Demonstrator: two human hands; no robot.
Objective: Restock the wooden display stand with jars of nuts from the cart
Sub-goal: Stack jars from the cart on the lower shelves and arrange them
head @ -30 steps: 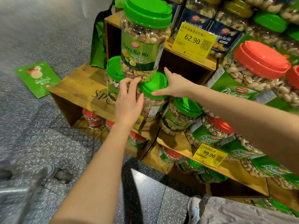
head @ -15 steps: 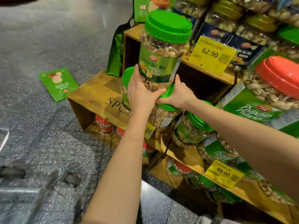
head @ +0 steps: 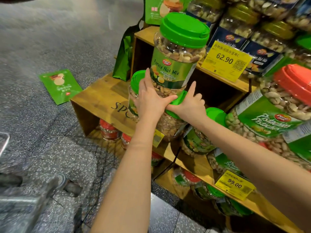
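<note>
**Right grip (head: 190,104) lets go of top jar (head: 176,52)**

Both are now spread: left grip (head: 149,100) flat against the jar's base, right on a lid (head: 180,98) beside it. The top jar stands on lower jars (head: 170,126) on the stand (head: 101,96). Probably heavy, stiff, slick plastic; best clasped low, both sides.

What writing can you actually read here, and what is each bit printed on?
"Fancy Nut Mix": stacked green-lidded jar
"62.90": upper yellow price tag
"99.00": lower yellow price tag
"Pistachios": red-lidded jar
"SP": wooden stand, rest hidden
Tags' Chinese lines, floor pouch print: too blurred.
</note>
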